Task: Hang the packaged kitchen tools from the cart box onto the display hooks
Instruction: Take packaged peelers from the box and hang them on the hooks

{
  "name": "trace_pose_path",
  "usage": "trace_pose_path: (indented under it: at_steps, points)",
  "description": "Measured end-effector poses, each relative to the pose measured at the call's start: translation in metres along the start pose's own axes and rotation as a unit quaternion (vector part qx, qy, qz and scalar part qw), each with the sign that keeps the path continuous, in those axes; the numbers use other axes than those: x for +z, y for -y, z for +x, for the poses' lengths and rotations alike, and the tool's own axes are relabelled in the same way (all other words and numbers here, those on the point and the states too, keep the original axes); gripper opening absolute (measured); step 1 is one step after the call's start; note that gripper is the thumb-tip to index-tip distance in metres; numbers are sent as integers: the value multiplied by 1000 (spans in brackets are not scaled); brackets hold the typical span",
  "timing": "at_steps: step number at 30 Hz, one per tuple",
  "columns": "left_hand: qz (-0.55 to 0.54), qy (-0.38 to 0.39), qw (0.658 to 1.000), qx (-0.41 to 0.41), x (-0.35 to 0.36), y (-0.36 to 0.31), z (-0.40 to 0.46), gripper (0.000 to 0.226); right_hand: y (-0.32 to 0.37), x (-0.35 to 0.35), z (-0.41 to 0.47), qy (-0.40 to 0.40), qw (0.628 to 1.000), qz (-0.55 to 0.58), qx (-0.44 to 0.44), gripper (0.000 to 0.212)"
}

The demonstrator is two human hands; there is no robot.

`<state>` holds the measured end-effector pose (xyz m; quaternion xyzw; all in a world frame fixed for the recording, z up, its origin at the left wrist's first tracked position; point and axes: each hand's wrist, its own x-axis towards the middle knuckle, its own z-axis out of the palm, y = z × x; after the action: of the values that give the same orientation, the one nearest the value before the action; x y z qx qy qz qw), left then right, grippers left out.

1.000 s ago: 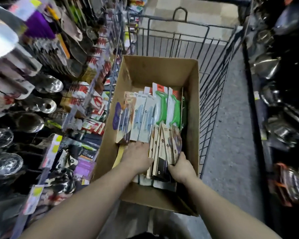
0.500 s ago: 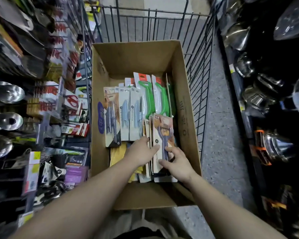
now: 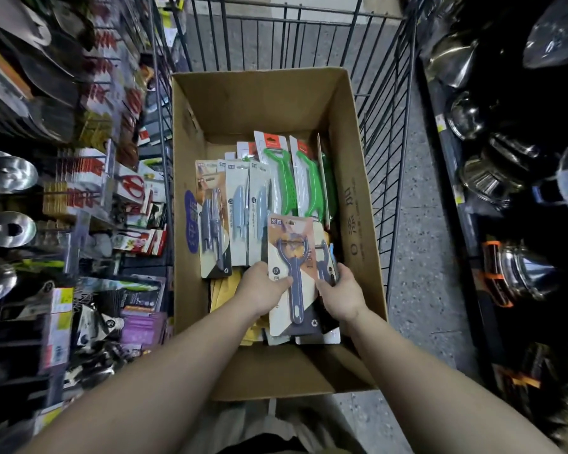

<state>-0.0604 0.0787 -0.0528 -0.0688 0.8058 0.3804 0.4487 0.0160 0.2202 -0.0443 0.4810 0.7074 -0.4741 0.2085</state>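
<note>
Both hands reach into the cardboard box [image 3: 351,165] that sits in a wire cart [image 3: 384,126]. The left hand [image 3: 261,288] has its thumb curled over the left edge of a packaged blue peeler [image 3: 292,273], with the other fingers hidden behind the card, so it grips the pack from that side. The right hand [image 3: 341,293] pinches the right edge of the same bundle of cards, thumb on the front and fingers tucked behind; it seems to hold a second peeler card [image 3: 325,257] lying just behind the first (how many cards are in the bundle I cannot tell). The front pack is tilted up, its printed face toward the camera, at about 6 o'clock within the box.

At 10 o'clock from the hands stand three packs of grey-blue knives [image 3: 236,211], upright side by side and touching one another. At 12 o'clock stand two packs of green peelers [image 3: 286,185] with red header labels, leaning against the knife packs on one side and close to the right box wall on the other. Yellow cards [image 3: 220,290] lie flat on the box floor under the left wrist.

At 9 o'clock of the cart, display hooks [image 3: 89,178] carry scissors [image 3: 133,185] and other carded tools. At 3 o'clock, across the speckled floor [image 3: 420,257], steel pots [image 3: 492,178] sit on dark shelves.
</note>
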Motion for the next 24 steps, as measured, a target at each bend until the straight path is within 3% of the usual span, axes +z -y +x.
trace_pose_path:
  at_steps: [3,6,9,15,20,22,24]
  points:
    - [-45,-6,999,-5,-2,3,-1,27,4,2,3,36,999,7,34,46]
    - [-86,-9,996,-14,-9,3,-5,17,2,5,0,39,997,50,46,12]
    - [-111,-9,994,-9,-16,5,-8,12,-3,7,-1,16,998,54,28,30]
    - [-108,1,994,2,-22,5,-16,24,4,16,-11,46,995,83,9,35]
    - [-130,1,991,-20,-21,13,-16,7,2,9,-9,25,989,149,11,64]
    - [-141,-7,989,-42,-20,17,-14,32,-2,8,-6,27,987,154,31,69]
    - [-164,-12,985,-55,-18,25,-11,54,-3,9,-5,39,985,159,54,61]
